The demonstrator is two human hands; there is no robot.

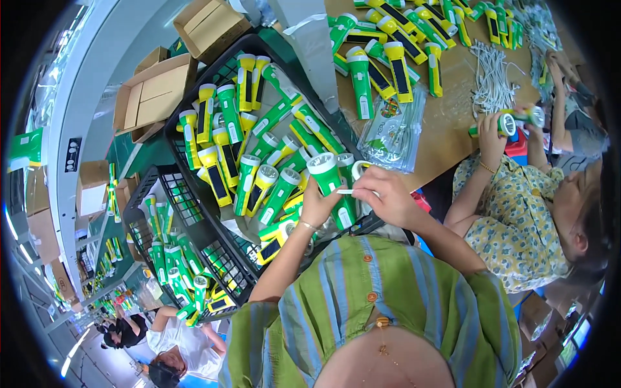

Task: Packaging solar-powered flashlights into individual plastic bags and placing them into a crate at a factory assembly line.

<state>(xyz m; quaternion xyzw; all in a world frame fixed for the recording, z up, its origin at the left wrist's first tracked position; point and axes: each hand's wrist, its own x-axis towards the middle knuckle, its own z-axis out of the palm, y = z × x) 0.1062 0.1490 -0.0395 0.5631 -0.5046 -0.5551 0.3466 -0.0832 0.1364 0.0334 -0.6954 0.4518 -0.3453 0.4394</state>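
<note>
In front of my chest, my left hand is wrapped round a green flashlight with a white head, held head up. My right hand pinches a thin white strip that reaches across to the flashlight's body. A white ring-shaped thing shows by the right fingers; what it belongs to is unclear. Just beyond my hands, a black plastic crate holds many green and yellow flashlights, some with dark panels along their sides.
A second black crate of flashlights stands to the left, beside open cardboard boxes. On the brown table lie more flashlights, clear plastic bags and a bundle of white cables. At right, a co-worker's hand holds a flashlight.
</note>
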